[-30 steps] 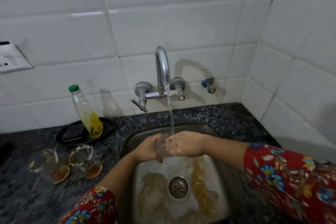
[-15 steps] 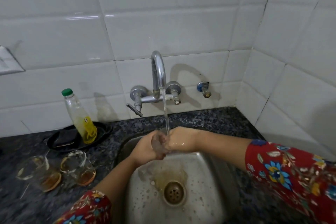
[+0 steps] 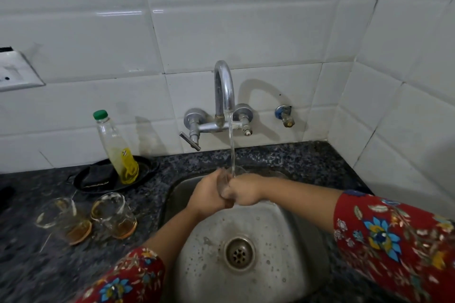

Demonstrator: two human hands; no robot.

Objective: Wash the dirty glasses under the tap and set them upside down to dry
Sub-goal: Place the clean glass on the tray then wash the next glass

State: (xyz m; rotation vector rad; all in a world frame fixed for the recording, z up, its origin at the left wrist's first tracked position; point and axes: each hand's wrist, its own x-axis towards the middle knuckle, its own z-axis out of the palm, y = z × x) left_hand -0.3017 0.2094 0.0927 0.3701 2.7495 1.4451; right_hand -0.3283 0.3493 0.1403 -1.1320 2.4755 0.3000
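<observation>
Head camera is showing me both hands meeting under the tap, over the back of the steel sink. The left hand is curling its fingers tightly round a clear glass, and the right hand is closing on it from the other side, knuckles bent, so the two hands are touching. Most of the glass is hidden between them; only its see-through rim is peeking out on top. A thin stream of water is falling from the curved chrome spout straight onto the glass. I am seeing water spots scattered over the dull metal basin around the round drain.

Left of the sink, on the dark speckled stone table, two more dirty glasses are standing mouth up, just beside each other, with brownish dregs at their thick bases. Behind them a slim plastic bottle with a green cap and yellow liquid is sitting in a shallow black dish. Glossy white tiles are covering the wall.
</observation>
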